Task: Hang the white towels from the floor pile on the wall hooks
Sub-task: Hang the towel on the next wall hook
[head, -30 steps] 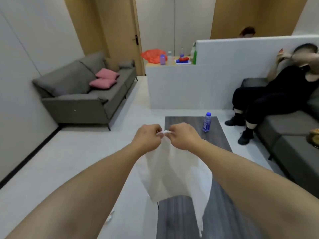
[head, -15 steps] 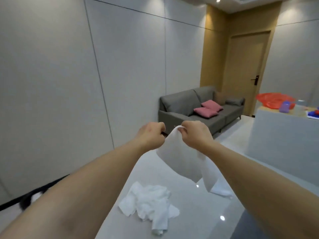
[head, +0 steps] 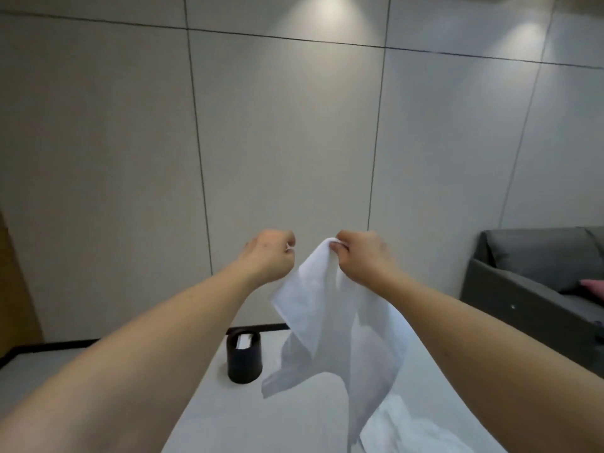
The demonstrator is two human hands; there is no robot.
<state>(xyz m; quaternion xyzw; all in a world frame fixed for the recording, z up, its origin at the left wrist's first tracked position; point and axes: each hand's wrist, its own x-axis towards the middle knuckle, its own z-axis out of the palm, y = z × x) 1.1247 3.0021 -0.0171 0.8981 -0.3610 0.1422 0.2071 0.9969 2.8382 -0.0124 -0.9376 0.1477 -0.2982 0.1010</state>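
White towel (head: 330, 308) hangs before the panelled wall (head: 284, 142), its top edge pinched by the right hand (head: 358, 255); the left hand (head: 271, 255) is curled, seemingly nipping a corner. No hooks show, so hanging remains; more towels (head: 421, 429) lie below.

wall: pale grey wall (head: 287, 132) of large panels, split by thin dark seams, upright ones and one long level seam near the top
light: two soft pools of light high on the panels, one near the middle top, one toward the right top
skirting: a dark strip (head: 255, 328) runs along the wall's foot
floor: light grey, smooth floor (head: 248, 416)
sofa: dark grey sofa (head: 536, 282) at the right edge against the wall, with a pink cushion (head: 593, 286) on its seat
bin: black round bin (head: 244, 358) stands on the floor near the wall, something white inside
left edge: a tan wooden panel (head: 14, 282)
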